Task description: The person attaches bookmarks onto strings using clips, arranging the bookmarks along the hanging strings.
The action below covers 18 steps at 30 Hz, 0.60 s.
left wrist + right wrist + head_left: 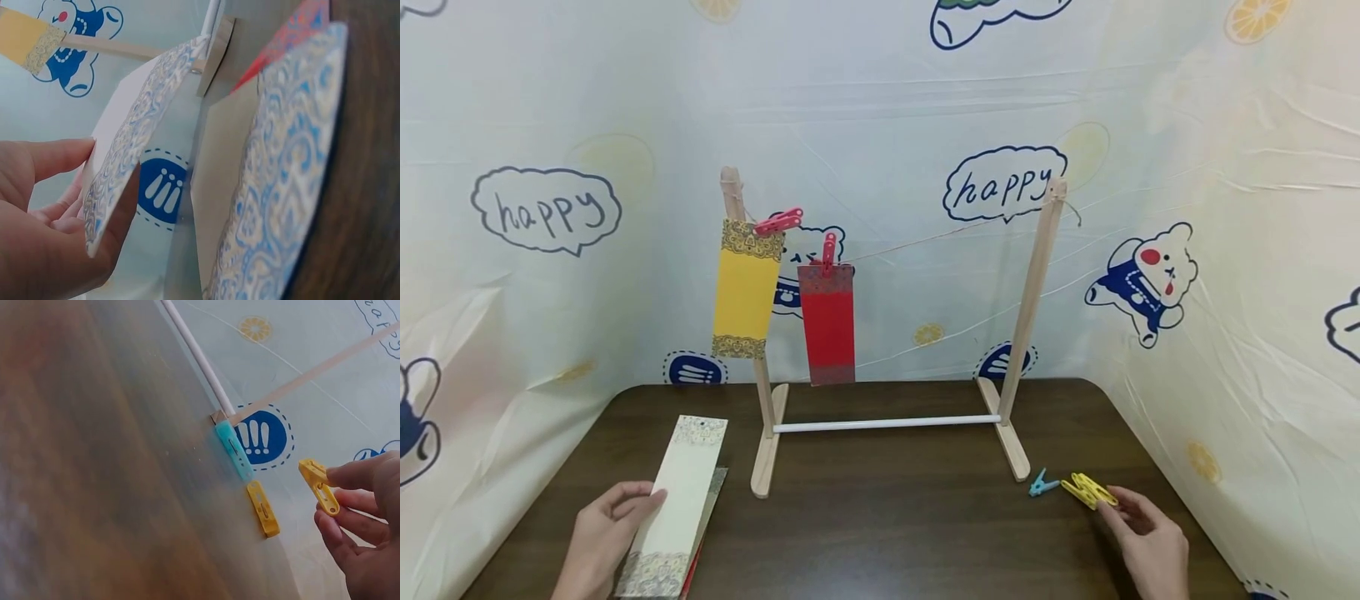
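Observation:
My left hand (606, 537) pinches a long cream card (676, 487) with patterned ends between thumb and fingers, tilted up off the table. Below it lie another cream card (275, 169) with a blue patterned end and a red one (294, 40). On the right, my right hand (1148, 543) pinches a yellow clothespin (319, 487) just above the table. Close by, a second yellow clothespin (262, 509) and a light blue clothespin (1042, 483) lie on the tabletop. In the head view the two yellow clothespins overlap.
A wooden stand with two posts (1033, 304) and a white crossbar (887, 423) has a string (917, 242) between its tops. A yellow card (747, 287) and a red card (829, 325) hang at its left under red clothespins (778, 221). A printed curtain surrounds the brown table (880, 517).

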Tool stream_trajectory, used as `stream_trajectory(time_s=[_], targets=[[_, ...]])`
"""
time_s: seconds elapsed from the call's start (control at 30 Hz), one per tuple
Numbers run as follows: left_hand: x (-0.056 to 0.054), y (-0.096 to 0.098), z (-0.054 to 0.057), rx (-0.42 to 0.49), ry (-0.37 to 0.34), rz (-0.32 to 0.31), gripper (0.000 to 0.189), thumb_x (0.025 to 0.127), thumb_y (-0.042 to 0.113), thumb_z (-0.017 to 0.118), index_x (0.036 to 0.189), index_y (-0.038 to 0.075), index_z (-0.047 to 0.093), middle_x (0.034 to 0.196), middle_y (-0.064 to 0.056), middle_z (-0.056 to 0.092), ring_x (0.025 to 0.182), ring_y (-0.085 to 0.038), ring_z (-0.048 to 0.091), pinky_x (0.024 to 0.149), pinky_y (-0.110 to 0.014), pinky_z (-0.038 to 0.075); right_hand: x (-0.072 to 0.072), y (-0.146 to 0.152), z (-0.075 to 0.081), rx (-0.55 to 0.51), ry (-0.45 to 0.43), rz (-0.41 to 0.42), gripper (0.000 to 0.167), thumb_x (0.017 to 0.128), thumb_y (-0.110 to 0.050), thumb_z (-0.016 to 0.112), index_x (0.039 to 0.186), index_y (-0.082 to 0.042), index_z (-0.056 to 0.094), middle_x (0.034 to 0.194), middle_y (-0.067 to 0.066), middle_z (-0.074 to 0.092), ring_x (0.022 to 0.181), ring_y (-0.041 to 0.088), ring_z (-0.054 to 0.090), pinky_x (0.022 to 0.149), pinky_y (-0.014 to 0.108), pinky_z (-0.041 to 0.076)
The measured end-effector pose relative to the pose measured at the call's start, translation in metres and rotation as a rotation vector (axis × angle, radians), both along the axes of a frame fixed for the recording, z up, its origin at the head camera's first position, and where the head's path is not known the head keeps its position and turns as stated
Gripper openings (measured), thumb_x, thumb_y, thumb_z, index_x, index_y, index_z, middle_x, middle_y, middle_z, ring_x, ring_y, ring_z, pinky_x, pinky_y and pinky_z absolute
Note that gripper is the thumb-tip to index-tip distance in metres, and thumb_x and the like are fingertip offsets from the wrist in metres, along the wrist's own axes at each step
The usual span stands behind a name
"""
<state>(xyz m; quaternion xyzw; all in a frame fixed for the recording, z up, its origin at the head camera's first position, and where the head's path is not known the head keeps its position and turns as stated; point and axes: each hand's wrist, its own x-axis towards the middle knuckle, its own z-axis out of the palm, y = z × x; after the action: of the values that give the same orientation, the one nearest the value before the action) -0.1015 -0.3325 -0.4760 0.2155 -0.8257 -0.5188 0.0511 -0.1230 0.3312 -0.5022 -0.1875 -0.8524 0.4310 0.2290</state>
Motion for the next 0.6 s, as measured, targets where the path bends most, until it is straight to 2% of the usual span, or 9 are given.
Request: stream_trajectory(time_s=[0.1,0.17,0.23,0.33,0.43,0.6], targets=[[0.001,0.005,0.001,0.01,0.041,-0.022,0.05,0.091,0.047,0.07,0.116,0.005,0.063,0.093,0.007,0.076,0.087,0.011,0.056,0.076,-0.017,0.043,0.005,0.0,0.008,0.013,0.042,-0.004,0.028,0.085,-0.027,0.081,0.108,-0.012,0.076,0.079,-0.016,0.069,0.066,-0.007,0.061,0.056,0.011,0.044],[0.001,0.008,0.003,0.022,0.069,-0.036,0.047,0.092,0.045,0.07,0.116,0.004,0.062,0.093,0.008,0.076,0.087,0.01,0.058,0.074,-0.014,0.043,0.009,-0.001,0.015,0.001,0.068,0.013,0.025,0.09,-0.025,0.076,0.11,-0.01,0.075,0.079,-0.017,0.069,0.068,-0.006,0.063,0.057,0.011,0.046],[0.002,0.011,0.005,0.061,0.082,-0.049,0.041,0.093,0.043,0.07,0.113,0.009,0.063,0.091,0.01,0.076,0.085,0.007,0.059,0.071,-0.017,0.046,0.012,-0.002,0.022,-0.022,0.081,0.038,0.026,0.095,-0.025,0.07,0.114,-0.008,0.073,0.08,-0.014,0.071,0.069,-0.004,0.065,0.06,0.011,0.048],[0.003,0.017,0.008,0.134,0.074,-0.064,0.033,0.093,0.04,0.07,0.11,0.013,0.063,0.088,0.012,0.074,0.08,0.0,0.059,0.067,-0.023,0.051,0.017,-0.005,0.032,-0.048,0.09,0.091,0.028,0.099,-0.025,0.064,0.118,-0.006,0.07,0.081,-0.009,0.073,0.072,-0.002,0.067,0.063,0.012,0.05],[0.004,0.024,0.013,0.198,0.051,-0.086,0.03,0.092,0.037,0.072,0.107,0.013,0.061,0.087,0.01,0.074,0.078,-0.005,0.06,0.067,-0.028,0.055,0.02,-0.009,0.038,-0.03,0.104,0.129,0.026,0.1,-0.024,0.062,0.117,-0.005,0.071,0.082,-0.01,0.072,0.074,-0.002,0.066,0.066,0.011,0.05],[0.004,0.04,0.023,0.188,0.035,-0.118,0.036,0.093,0.036,0.071,0.11,0.007,0.058,0.09,0.005,0.075,0.081,-0.007,0.063,0.071,-0.029,0.056,0.022,-0.013,0.044,0.004,0.177,0.161,0.021,0.101,-0.017,0.06,0.11,-0.004,0.072,0.083,-0.011,0.071,0.074,-0.002,0.065,0.067,0.01,0.049]])
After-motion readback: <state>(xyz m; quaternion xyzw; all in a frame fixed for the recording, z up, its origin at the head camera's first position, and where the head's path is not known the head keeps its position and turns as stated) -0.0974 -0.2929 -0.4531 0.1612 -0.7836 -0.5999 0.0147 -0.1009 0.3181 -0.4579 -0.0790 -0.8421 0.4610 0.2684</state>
